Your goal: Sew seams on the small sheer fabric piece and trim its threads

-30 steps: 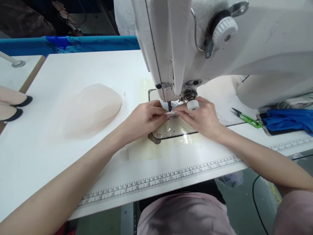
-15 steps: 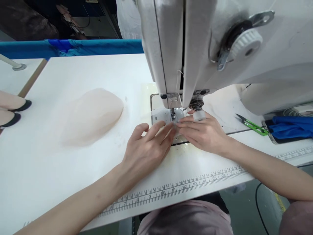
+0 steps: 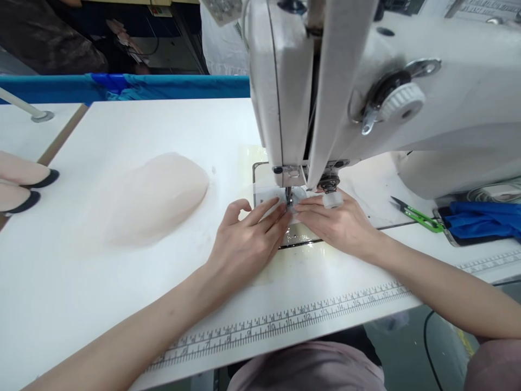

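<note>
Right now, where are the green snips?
In the head view, the snips lie on the right, between the right hand and the blue cloth.

From my end I read 10, 11, 12 and 13, rising rightward, on the ruler strip [image 3: 280, 325] along the table's [image 3: 228, 141] near edge. Print on the far-right sheet [image 3: 490, 10] is too small.

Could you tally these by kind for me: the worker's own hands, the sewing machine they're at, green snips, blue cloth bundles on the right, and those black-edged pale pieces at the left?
Left hand and right hand: 2
Sewing machine: 1
Green snips: 1
Blue cloth bundle: 1
Black-edged pale pieces: 2
Total: 7
</note>
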The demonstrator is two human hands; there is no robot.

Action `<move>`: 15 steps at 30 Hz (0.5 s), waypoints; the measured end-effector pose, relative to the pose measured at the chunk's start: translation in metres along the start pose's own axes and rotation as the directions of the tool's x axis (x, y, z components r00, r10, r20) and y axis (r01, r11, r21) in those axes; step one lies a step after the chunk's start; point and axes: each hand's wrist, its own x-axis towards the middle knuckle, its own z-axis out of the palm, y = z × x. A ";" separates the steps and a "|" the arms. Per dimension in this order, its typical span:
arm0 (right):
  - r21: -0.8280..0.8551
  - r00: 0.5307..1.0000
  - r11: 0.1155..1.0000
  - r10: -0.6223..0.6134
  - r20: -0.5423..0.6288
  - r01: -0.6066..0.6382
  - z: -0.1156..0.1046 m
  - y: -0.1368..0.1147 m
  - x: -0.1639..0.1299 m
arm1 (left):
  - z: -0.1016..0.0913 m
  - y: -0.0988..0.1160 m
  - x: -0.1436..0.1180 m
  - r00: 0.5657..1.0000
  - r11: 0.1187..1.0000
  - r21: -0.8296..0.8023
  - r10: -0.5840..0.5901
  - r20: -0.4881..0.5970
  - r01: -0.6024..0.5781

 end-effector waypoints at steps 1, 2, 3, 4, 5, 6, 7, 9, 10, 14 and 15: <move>-0.015 1.000 1.000 -0.002 -0.005 0.002 0.001 0.000 0.000 | 0.001 -0.001 0.000 1.000 1.000 0.002 -0.005 -0.004 0.005; -0.029 1.000 1.000 -0.007 -0.012 0.006 0.001 0.001 0.000 | 0.002 -0.001 0.000 1.000 1.000 0.005 -0.009 -0.011 0.009; -0.040 1.000 0.999 -0.011 -0.019 0.010 0.001 0.001 -0.001 | 0.003 -0.001 0.001 1.000 1.000 0.005 -0.010 -0.020 0.010; -0.047 1.000 0.999 -0.017 -0.025 0.015 0.002 0.001 -0.001 | 0.003 -0.002 0.001 0.999 1.000 0.006 -0.010 -0.032 0.011; -0.050 0.999 0.999 -0.019 -0.031 0.018 0.002 0.001 -0.001 | 0.004 -0.002 0.001 0.999 1.000 0.004 -0.010 -0.045 0.011; -0.049 0.999 0.999 -0.021 -0.034 0.019 0.002 0.001 -0.001 | 0.004 -0.002 0.002 0.999 1.000 0.000 -0.012 -0.048 0.012; -0.048 0.999 0.999 -0.023 -0.035 0.021 0.002 0.001 -0.001 | 0.004 -0.002 0.002 0.998 1.000 -0.005 -0.012 -0.055 0.012; -0.047 0.999 0.999 -0.027 -0.040 0.025 0.002 0.002 -0.001 | 0.005 -0.002 0.003 0.998 1.000 -0.019 -0.014 -0.068 0.013; -0.051 0.999 0.998 -0.028 -0.042 0.026 0.003 0.002 -0.001 | 0.005 -0.003 0.003 0.997 1.000 -0.025 -0.017 -0.077 0.015; -0.090 0.998 0.995 -0.036 -0.042 0.033 0.004 0.003 0.000 | 0.007 -0.005 0.003 0.995 0.999 -0.029 -0.018 -0.101 0.016; -0.098 0.998 0.995 -0.039 -0.040 0.035 0.004 0.003 0.001 | 0.007 -0.005 0.003 0.995 1.000 -0.026 -0.017 -0.103 0.015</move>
